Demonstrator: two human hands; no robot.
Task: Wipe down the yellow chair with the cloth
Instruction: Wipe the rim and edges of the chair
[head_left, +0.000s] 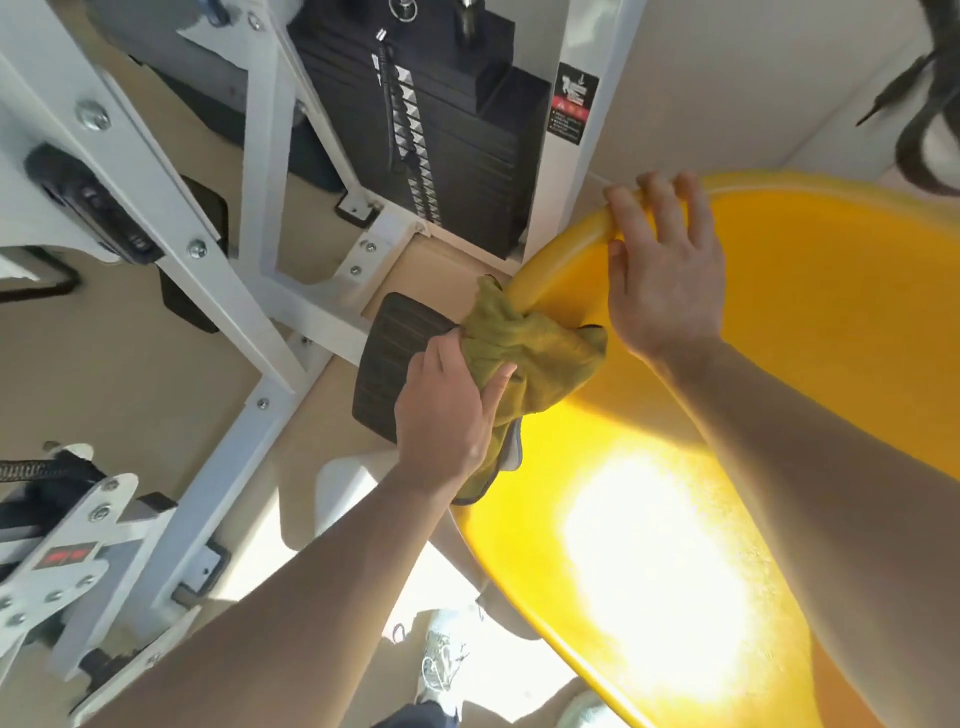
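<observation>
The yellow chair (810, 322) fills the right half of the head view, its moulded plastic shell seen from above with a bright sun glare low on the seat. My left hand (447, 410) grips an olive-green cloth (524, 348), which is pressed over the chair's left rim. Further up, my right hand (665, 270) holds that same rim, fingers curled over the edge. Part of the cloth hangs below my left hand.
A white-framed weight machine (249, 291) with a black weight stack (441, 135) stands close on the left and behind. A black ribbed foot pad (389, 358) lies right beside the cloth. My shoes (441, 665) show on the tan floor below.
</observation>
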